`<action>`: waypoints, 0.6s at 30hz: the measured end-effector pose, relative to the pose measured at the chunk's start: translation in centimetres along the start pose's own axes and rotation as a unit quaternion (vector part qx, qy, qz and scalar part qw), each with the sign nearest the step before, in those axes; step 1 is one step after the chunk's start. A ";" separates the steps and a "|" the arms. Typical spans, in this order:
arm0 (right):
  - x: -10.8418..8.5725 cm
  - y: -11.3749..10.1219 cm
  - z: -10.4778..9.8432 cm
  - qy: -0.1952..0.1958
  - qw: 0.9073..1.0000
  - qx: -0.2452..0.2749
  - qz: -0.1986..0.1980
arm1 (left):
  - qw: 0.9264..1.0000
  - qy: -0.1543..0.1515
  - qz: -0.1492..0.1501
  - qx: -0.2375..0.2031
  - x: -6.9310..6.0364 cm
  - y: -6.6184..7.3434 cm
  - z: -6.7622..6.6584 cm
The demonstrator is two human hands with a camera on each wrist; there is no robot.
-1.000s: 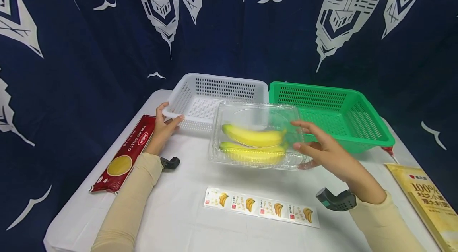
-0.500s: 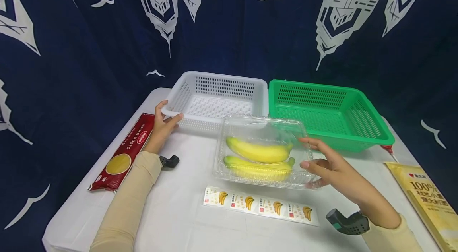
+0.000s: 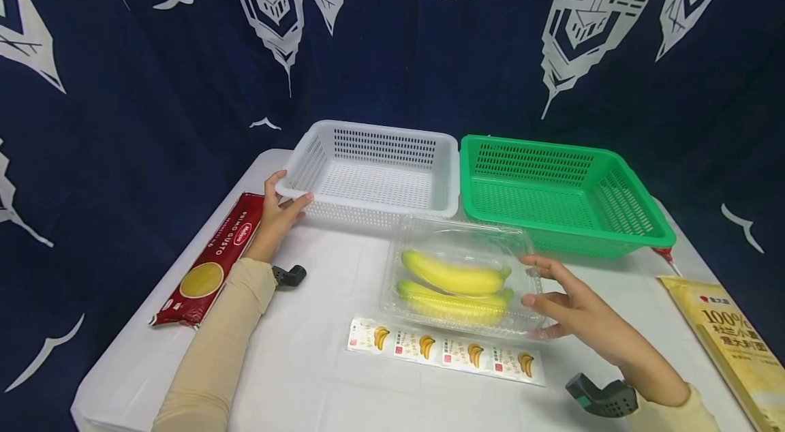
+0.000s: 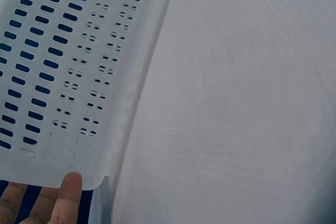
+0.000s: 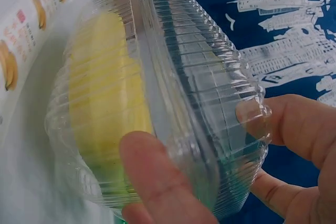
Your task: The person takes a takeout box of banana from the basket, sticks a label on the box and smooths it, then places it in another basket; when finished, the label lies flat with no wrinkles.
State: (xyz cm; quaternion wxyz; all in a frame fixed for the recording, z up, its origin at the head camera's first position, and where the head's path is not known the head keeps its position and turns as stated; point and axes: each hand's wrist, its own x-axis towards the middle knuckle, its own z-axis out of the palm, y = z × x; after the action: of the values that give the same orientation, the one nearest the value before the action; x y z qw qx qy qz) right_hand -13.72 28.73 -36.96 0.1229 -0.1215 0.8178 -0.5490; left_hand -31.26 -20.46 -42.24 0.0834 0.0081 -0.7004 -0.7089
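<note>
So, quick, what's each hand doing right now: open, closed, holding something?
Left hand: closed, gripping the white basket at its corner.
Right hand: closed, holding the clear plastic box with bananas inside.

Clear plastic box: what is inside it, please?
Through the clear plastic box, two yellow bananas can be seen, lying side by side. In the head view, their undersides cannot be seen, because their own tops cover them.

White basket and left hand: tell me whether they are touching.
Touching. The left wrist view shows it: the left hand has a fingertip on the edge of the white basket. In the head view, the hand grips its near left corner.
</note>
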 end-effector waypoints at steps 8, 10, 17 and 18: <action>0.3 1.3 0.0 -0.008 1.000 0.011 0.028 | 1.000 -0.003 0.002 0.000 0.0 0.1 0.0; 0.5 1.6 0.0 -0.009 0.999 0.015 0.029 | 1.000 -0.003 0.000 0.000 0.0 0.2 0.0; 1.3 2.4 -0.1 -0.006 1.000 0.019 0.023 | 1.000 -0.002 0.000 -0.005 0.0 0.0 -0.1; 1.3 2.4 -0.1 -0.005 1.000 0.018 0.023 | 1.000 -0.002 0.000 -0.004 0.0 0.0 -0.1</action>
State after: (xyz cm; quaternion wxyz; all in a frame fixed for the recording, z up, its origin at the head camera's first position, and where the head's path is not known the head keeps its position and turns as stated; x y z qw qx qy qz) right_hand -15.19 29.29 -39.28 0.1413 -0.1033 0.8094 -0.5605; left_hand -31.20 -20.53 -42.26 0.0824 0.0064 -0.6979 -0.7114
